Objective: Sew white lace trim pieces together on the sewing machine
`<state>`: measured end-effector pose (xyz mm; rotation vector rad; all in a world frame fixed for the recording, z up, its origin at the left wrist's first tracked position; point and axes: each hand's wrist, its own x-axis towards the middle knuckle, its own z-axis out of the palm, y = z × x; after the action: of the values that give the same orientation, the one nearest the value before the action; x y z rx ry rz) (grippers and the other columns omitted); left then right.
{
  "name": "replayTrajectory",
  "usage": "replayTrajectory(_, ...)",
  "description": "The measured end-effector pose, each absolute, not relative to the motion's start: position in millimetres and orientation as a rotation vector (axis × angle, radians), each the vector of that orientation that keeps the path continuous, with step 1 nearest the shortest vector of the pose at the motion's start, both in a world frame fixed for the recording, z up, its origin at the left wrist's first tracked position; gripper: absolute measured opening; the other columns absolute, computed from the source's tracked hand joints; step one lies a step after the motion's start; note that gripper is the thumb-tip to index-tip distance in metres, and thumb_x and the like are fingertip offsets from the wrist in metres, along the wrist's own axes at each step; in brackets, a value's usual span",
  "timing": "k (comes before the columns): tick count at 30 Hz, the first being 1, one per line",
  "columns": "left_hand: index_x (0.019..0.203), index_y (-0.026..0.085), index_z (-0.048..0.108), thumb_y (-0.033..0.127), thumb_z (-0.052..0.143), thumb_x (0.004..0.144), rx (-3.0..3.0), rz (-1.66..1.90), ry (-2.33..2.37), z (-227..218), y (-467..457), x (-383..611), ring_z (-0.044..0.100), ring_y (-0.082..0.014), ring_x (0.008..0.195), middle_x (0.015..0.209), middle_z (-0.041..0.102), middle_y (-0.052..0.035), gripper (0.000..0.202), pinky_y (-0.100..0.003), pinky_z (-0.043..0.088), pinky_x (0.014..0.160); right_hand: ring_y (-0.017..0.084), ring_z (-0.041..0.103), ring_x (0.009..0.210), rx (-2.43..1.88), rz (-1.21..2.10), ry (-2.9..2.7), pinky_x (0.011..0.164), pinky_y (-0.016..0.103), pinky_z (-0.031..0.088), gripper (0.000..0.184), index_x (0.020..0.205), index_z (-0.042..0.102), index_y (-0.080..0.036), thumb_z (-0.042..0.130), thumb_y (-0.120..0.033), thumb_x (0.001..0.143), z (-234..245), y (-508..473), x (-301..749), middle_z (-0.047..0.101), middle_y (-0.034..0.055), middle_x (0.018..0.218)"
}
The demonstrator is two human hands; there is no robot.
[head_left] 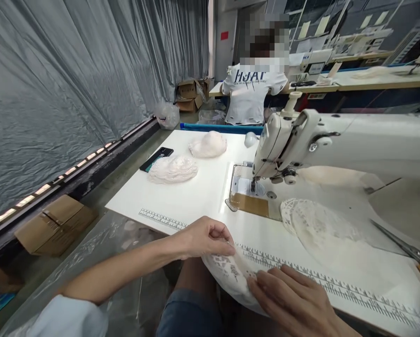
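At the near edge of the white sewing table [196,192], both my hands grip one white lace piece [229,274]. My left hand [205,236] pinches its upper left edge with curled fingers. My right hand [294,299] is closed on its lower right part. The piece hangs partly over the table's edge, above my lap. A white sewing machine [336,145] stands behind, its needle [254,185] over the plate. A stack of white lace pieces [322,224] lies right of the needle.
Two more piles of lace [173,169] [208,144] and a dark phone [156,158] lie at the table's far left. Scissors [402,245] rest at the right edge. A cardboard box [55,224] sits on the floor left. A person in a white shirt [252,93] works beyond.
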<state>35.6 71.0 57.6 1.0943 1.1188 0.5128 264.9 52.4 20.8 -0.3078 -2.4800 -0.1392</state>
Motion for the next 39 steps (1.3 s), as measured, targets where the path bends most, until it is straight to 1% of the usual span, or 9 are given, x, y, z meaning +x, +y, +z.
replayTrajectory(3, 0.085, 0.011, 0.066, 0.033, 0.074, 0.063, 1.237, 0.521, 1.128, 59.2, 86.9, 38.8, 0.054, -0.0106, 0.059, 0.063, 0.059, 0.0003, 0.032, -0.022, 0.041, 0.058, 0.017, 0.06, 0.07, -0.32, -0.232, -2.472, 0.061, 0.032, 0.043, 0.034, 0.098, 0.061, -0.013, 0.028, -0.006, 0.092, 24.7, 62.9, 264.5, 0.067, 0.0092, 0.085)
replayTrajectory(8, 0.1, 0.013, 0.062, 0.031, 0.064, 0.073, 1.673, 0.447, 1.174, 69.6, 128.9, 47.6, 0.051, -0.0108, 0.057, 0.061, 0.052, 0.003, 0.033, -0.02, 0.039, 0.053, 0.016, 0.058, 0.064, -0.403, -0.356, -2.435, 0.055, 0.03, 0.038, 0.032, 0.088, 0.06, -0.013, 0.029, -0.004, 0.091, 38.6, 88.1, 262.2, 0.066, 0.0092, 0.085)
replayTrajectory(13, 0.094, 0.013, 0.059, 0.019, 0.056, 0.074, 2.066, 0.326, 1.286, 62.9, 186.3, 71.8, 0.054, -0.0136, 0.061, 0.064, 0.054, 0.0013, 0.021, -0.021, 0.04, 0.054, 0.016, 0.055, 0.062, -0.51, -0.474, -2.484, 0.053, 0.03, 0.038, 0.036, 0.077, 0.059, -0.012, 0.027, 0.001, 0.089, 29.1, 129.7, 261.1, 0.064, 0.0095, 0.08)
replayTrajectory(16, 0.093, 0.013, 0.057, 0.009, 0.05, 0.071, 2.191, 0.394, 1.315, 47.4, 205.4, 86.7, 0.054, -0.0175, 0.078, 0.084, 0.057, -0.0043, 0.023, -0.025, 0.042, 0.064, 0.016, 0.054, 0.06, -0.608, -0.483, -2.5, 0.05, 0.028, 0.037, 0.035, 0.073, 0.058, -0.013, 0.029, 0.001, 0.088, 14.7, 150.3, 262.3, 0.063, 0.0077, 0.076)
replayTrajectory(20, 0.1, 0.014, 0.053, 0.006, 0.042, 0.079, 2.344, 0.462, 1.349, 28.6, 206.6, 94.2, 0.05, -0.0196, 0.085, 0.102, 0.051, -0.0086, 0.026, -0.032, 0.041, 0.072, 0.014, 0.056, 0.063, -0.677, -0.38, -2.433, 0.05, 0.026, 0.038, 0.032, 0.079, 0.06, -0.012, 0.032, 0.003, 0.088, 1.6, 159.6, 265.1, 0.065, 0.0069, 0.078)
replayTrajectory(25, 0.083, 0.016, 0.06, -0.003, 0.039, 0.082, 2.776, 0.568, 1.177, 15.9, 203.7, 85.6, 0.051, -0.0173, 0.095, 0.098, 0.057, -0.0048, 0.028, -0.034, 0.034, 0.082, 0.016, 0.058, 0.065, -0.722, -0.254, -2.449, 0.051, 0.028, 0.04, 0.03, 0.084, 0.061, -0.011, 0.034, -0.002, 0.09, 1.1, 157.4, 268.6, 0.067, 0.0087, 0.086)
replayTrajectory(28, 0.084, 0.015, 0.061, 0.0, 0.04, 0.086, 2.857, 0.597, 1.058, 13.6, 202.5, 80.5, 0.056, -0.0128, 0.086, 0.092, 0.062, -0.0022, 0.026, -0.031, 0.035, 0.081, 0.016, 0.059, 0.066, -0.738, -0.24, -2.453, 0.051, 0.029, 0.04, 0.03, 0.084, 0.062, -0.011, 0.035, -0.001, 0.089, 3.1, 156.3, 269.3, 0.067, 0.0092, 0.087)
replayTrajectory(35, 0.087, 0.015, 0.061, 0.023, 0.05, 0.085, 2.781, 0.519, 1.159, 29.3, 195.5, 81.0, 0.057, -0.0148, 0.081, 0.092, 0.063, -0.003, 0.013, -0.037, 0.032, 0.085, 0.016, 0.061, 0.068, -0.784, -0.274, -2.441, 0.052, 0.029, 0.037, 0.034, 0.085, 0.065, -0.01, 0.033, 0.001, 0.088, 8.2, 158.7, 267.2, 0.069, 0.0092, 0.09)
replayTrajectory(39, 0.093, 0.015, 0.058, 0.02, 0.053, 0.083, 2.842, 0.393, 1.13, 34.1, 202.3, 76.2, 0.056, -0.014, 0.085, 0.101, 0.06, -0.0024, 0.013, -0.036, 0.031, 0.087, 0.017, 0.062, 0.072, -0.865, -0.289, -2.451, 0.053, 0.029, 0.036, 0.039, 0.089, 0.065, -0.012, 0.027, -0.002, 0.091, 9.7, 162.5, 266.6, 0.07, 0.0077, 0.091)
